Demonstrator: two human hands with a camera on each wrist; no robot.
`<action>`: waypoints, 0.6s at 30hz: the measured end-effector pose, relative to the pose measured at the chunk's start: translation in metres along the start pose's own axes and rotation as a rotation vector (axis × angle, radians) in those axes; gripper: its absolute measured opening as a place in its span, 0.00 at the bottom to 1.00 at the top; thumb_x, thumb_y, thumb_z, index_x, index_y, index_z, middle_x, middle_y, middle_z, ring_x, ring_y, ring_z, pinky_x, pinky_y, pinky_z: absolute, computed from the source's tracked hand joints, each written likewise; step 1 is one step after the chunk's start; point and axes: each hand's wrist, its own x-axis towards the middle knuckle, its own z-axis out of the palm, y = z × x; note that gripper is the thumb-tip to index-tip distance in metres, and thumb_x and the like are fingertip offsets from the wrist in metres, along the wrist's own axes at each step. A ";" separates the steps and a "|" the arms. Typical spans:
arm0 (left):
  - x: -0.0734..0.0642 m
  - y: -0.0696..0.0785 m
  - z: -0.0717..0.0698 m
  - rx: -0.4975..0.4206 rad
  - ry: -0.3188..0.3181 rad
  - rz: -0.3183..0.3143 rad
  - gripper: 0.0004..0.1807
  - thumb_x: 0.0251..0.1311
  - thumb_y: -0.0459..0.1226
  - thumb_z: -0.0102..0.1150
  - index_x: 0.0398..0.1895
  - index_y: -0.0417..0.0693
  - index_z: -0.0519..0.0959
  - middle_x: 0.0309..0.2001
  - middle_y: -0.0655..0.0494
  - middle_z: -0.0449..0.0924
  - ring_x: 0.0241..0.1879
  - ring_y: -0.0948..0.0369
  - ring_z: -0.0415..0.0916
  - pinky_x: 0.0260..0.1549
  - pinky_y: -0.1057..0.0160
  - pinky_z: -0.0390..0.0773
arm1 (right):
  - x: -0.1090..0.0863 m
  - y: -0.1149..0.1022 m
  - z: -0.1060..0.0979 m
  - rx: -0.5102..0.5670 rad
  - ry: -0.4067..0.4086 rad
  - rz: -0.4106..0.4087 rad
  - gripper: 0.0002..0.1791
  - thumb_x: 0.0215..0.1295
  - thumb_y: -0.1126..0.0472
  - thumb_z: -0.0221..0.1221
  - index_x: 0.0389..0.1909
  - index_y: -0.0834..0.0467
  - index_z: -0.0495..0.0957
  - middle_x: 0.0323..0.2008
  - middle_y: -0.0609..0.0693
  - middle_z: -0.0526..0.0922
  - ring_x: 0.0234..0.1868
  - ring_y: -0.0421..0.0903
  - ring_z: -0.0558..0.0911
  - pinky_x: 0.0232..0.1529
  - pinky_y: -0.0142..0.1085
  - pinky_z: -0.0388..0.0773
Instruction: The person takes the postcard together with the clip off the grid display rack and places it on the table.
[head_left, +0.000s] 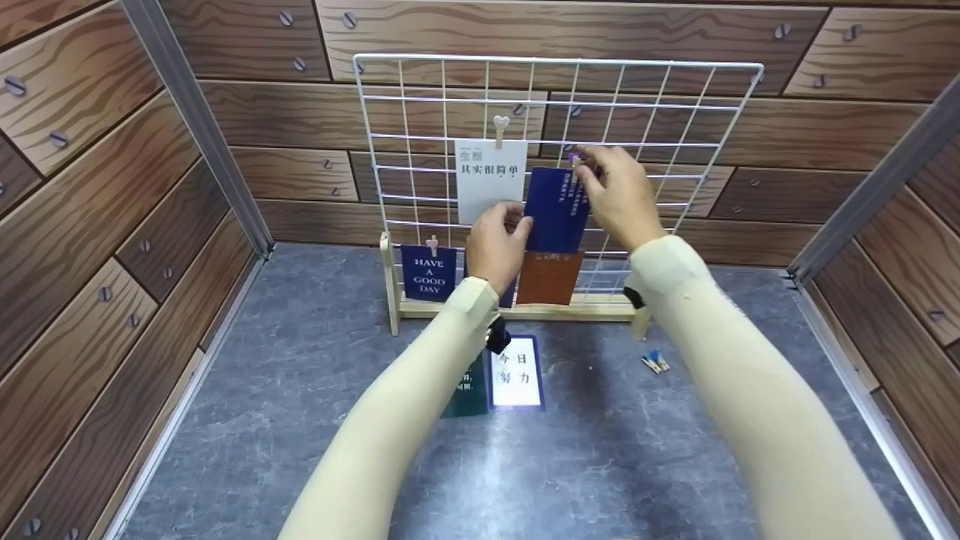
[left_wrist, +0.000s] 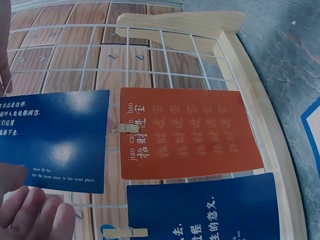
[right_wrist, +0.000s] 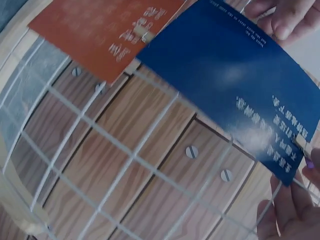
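A dark blue card (head_left: 555, 214) with white lettering is held against the white wire grid (head_left: 645, 141). My left hand (head_left: 496, 246) pinches its left edge, thumb and fingertips close together in the right wrist view. At the card's top, my right hand (head_left: 619, 196) pinches a small wooden clothespin (right_wrist: 303, 142) with a purple piece on it. The clothespin sits over the card's top edge; whether it also grips a wire is hidden by the fingers. Just below hangs an orange card (left_wrist: 192, 135), fixed by its own clothespin (left_wrist: 126, 128).
A white card (head_left: 491, 180) and a "HAVE A GOOD DAY" card (head_left: 429, 274) hang by clothespins. Another blue card (left_wrist: 205, 207) is partly behind my left arm. On the grey floor lie a white blue-bordered card (head_left: 516, 373), a green card (head_left: 469, 394) and loose clothespins (head_left: 655, 362).
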 end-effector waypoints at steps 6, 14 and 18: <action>0.006 0.001 0.003 0.024 0.036 -0.029 0.08 0.68 0.43 0.67 0.45 0.51 0.87 0.40 0.59 0.87 0.40 0.62 0.83 0.44 0.63 0.79 | 0.000 0.000 0.011 0.114 0.141 0.002 0.12 0.75 0.63 0.60 0.52 0.63 0.85 0.39 0.59 0.82 0.40 0.50 0.76 0.45 0.43 0.72; 0.014 0.000 0.004 -0.023 0.039 -0.034 0.06 0.67 0.41 0.69 0.40 0.50 0.88 0.37 0.59 0.88 0.37 0.63 0.83 0.42 0.63 0.78 | -0.002 0.001 0.020 0.271 0.244 0.051 0.09 0.72 0.65 0.62 0.47 0.66 0.86 0.37 0.53 0.79 0.37 0.39 0.72 0.40 0.30 0.68; 0.014 -0.001 0.004 -0.022 0.035 -0.047 0.06 0.67 0.42 0.69 0.39 0.51 0.88 0.36 0.60 0.88 0.37 0.63 0.83 0.42 0.63 0.78 | -0.002 0.002 0.023 0.329 0.252 0.066 0.09 0.72 0.66 0.63 0.46 0.67 0.86 0.37 0.51 0.79 0.37 0.38 0.72 0.40 0.28 0.69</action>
